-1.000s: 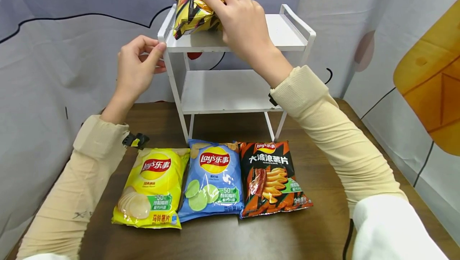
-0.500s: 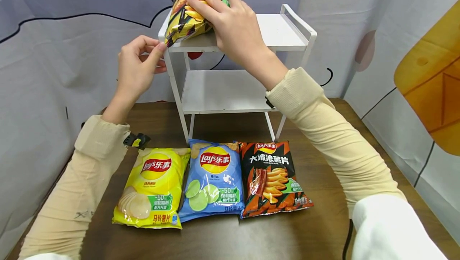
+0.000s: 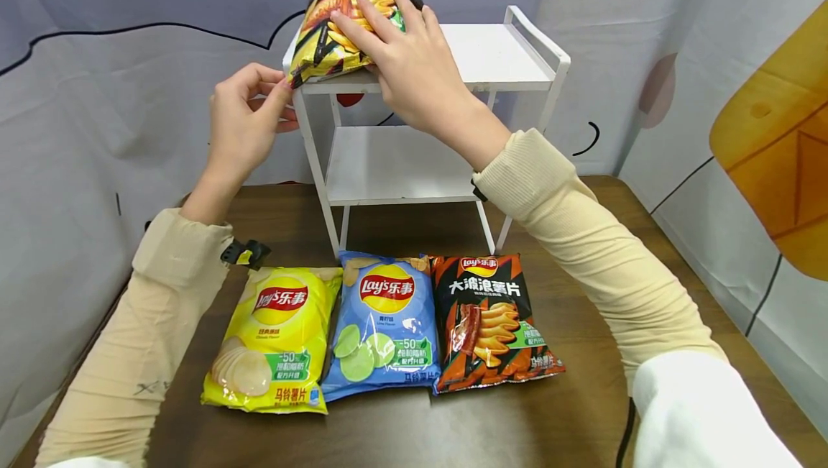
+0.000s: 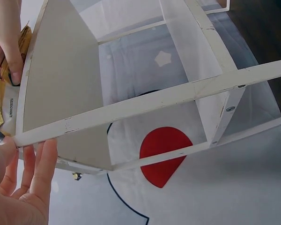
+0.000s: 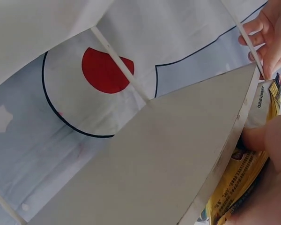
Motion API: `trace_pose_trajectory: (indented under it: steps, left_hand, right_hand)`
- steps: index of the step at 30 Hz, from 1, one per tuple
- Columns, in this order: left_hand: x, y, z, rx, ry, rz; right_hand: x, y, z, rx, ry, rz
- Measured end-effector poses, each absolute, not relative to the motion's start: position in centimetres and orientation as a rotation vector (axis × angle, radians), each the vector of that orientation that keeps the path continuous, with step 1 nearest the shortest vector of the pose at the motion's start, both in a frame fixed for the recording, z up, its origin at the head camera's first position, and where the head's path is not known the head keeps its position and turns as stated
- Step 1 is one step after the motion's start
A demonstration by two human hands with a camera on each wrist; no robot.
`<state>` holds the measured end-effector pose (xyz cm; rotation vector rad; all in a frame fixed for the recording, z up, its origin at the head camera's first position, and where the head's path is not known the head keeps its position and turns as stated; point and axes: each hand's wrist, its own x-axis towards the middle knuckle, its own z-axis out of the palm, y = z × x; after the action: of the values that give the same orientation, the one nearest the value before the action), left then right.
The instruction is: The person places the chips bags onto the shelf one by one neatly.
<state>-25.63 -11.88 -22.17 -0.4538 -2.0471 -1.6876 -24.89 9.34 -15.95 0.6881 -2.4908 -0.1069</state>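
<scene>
A black and yellow bag of potato chips [image 3: 326, 4] lies over the left part of the top shelf of a white two-tier rack [image 3: 498, 58], its printed front toward the head camera. My right hand [image 3: 417, 72] grips this bag, fingers spread over its front; the right wrist view shows the thumb [image 5: 254, 138] on its underside, near the shelf edge. My left hand [image 3: 246, 116] pinches the rack's left front corner, where a lower corner of the bag meets its fingertips. In the left wrist view, thumb and fingers of my left hand [image 4: 25, 187] close around the white post.
Before the rack, a yellow chip bag [image 3: 272, 338], a blue one [image 3: 384, 324] and a black and orange one [image 3: 485, 324] lie side by side on the brown table [image 3: 517, 425]. The rack's lower shelf [image 3: 401, 162] is bare. Pale curtains [image 3: 77, 130] surround the table.
My right hand has moved left and slightly down with the bag, whose front has turned up toward the head camera. The left hand stays at the rack's corner.
</scene>
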Motion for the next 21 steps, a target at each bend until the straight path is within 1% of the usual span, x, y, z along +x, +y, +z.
trace_pose_trajectory:
  steps: [21]
  left_hand:
    - [-25.53, -12.1, -22.21, -0.442, -2.065, -1.669]
  right_hand:
    - [-25.66, 9.05, -15.78, 0.643, -2.593, -0.103]
